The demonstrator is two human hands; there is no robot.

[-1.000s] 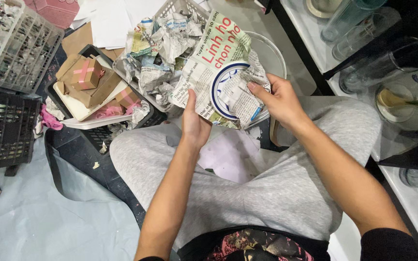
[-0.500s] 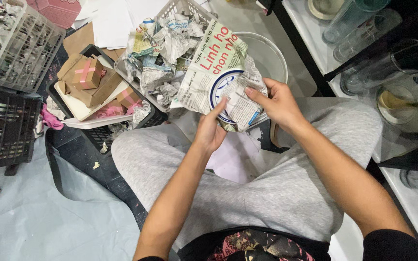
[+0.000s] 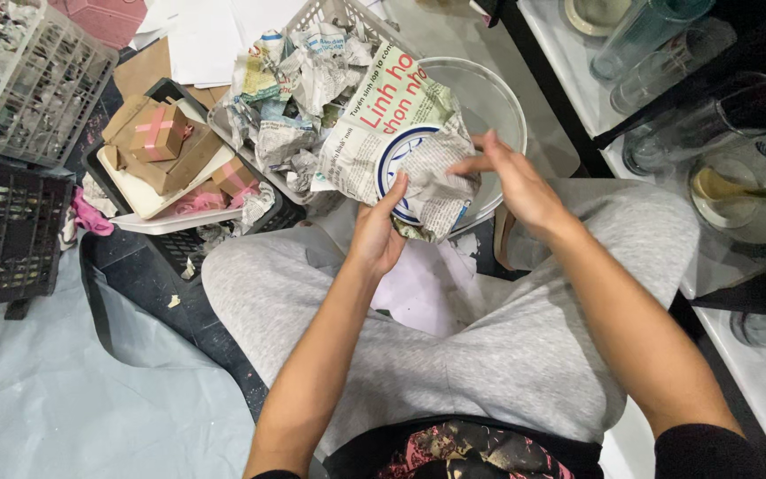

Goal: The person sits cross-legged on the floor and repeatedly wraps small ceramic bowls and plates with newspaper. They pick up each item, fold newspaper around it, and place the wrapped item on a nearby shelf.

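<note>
My left hand [image 3: 377, 232] and my right hand [image 3: 514, 184] both hold a round dish with a blue rim [image 3: 407, 164], half wrapped in a sheet of newspaper [image 3: 389, 120]. The left hand supports the bundle from below, with its fingers up against the dish's face. From the right, the other hand pinches a fold of the paper over the dish. The bundle hangs above my lap, in front of a clear glass bowl [image 3: 489, 98]. Grey trousers cover my legs [image 3: 489, 337].
A white basket of crumpled newspaper [image 3: 299, 80] sits behind the bundle. A tray with small brown boxes tied in pink ribbon [image 3: 166, 146] lies at left, beside black [image 3: 2, 231] and white crates [image 3: 19, 80]. Glasses and glass bowls [image 3: 738, 191] stand on shelves at right.
The wrapped dish has shifted slightly right and up. My right hand has folded more newspaper over its right side, and my left hand has slid up onto the dish's face.
</note>
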